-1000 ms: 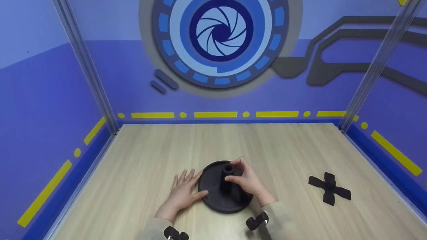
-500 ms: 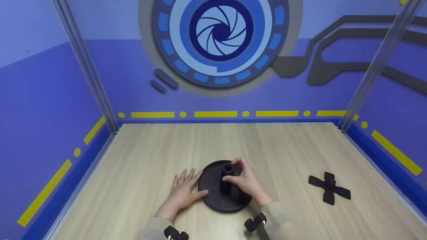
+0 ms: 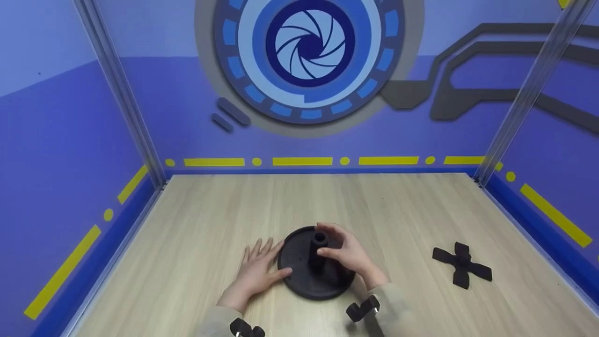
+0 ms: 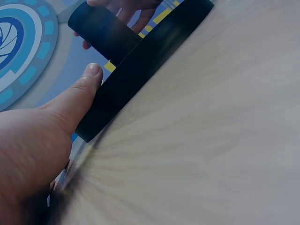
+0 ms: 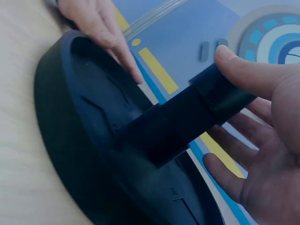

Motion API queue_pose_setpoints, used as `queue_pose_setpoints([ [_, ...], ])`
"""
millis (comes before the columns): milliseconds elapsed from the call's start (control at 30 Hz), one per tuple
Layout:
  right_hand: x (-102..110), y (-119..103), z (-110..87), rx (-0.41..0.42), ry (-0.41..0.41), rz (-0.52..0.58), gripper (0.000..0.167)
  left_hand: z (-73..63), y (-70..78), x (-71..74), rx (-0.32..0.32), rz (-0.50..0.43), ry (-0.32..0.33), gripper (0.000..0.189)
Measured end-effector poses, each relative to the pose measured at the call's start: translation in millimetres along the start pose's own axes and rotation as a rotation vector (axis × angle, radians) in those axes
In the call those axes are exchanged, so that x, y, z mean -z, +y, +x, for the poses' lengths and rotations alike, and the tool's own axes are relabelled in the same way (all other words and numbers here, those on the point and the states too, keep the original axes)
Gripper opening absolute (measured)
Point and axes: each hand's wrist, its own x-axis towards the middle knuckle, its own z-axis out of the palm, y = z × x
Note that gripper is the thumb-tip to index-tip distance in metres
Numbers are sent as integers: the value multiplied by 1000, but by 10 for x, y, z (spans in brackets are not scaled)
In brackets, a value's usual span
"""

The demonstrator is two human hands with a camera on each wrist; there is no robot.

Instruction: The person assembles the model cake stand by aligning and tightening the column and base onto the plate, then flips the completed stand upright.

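A round black base [image 3: 295,278] with a raised rim lies on the table, and a hollow black tube [image 3: 317,255] stands upright from it. My left hand [image 3: 256,272] rests with spread, straight fingers against the base's left edge; its thumb [image 4: 91,75] lies at the rim in the left wrist view. At the tube's top, my right hand [image 3: 350,253] holds it with the thumb on the near side and the fingers round the far side. In the right wrist view the tube [image 5: 183,119] shows stepped sections, its upper end partly hidden by the thumb.
A black four-bladed cross piece [image 3: 462,265] with a round hub lies on the table to the right. Blue walls with yellow marks and metal corner posts [image 3: 122,93] close in the wooden table [image 3: 210,201] at the back and sides.
My right hand's thumb slid slightly left along the tube, then back right, and its fingers shifted left round the far side of the top. My left hand and the base stay put.
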Motion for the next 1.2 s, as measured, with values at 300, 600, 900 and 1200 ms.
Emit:
queue_pose_setpoints([
  [300, 52, 10, -8, 44, -105, 124, 58, 8, -23, -18, 2, -7, -3, 86],
  [600, 31, -28, -5, -14, -61, 83, 56, 21, -37, -26, 7, -10, -5, 86],
  [900, 6, -45, 10, -43, 13, 12, 51, 14, -27, -18, -2, 4, 4, 86],
  [1200, -51, -38, 14, -55, 82, -37, 48, 4, -23, -19, -4, -4, 5, 87],
])
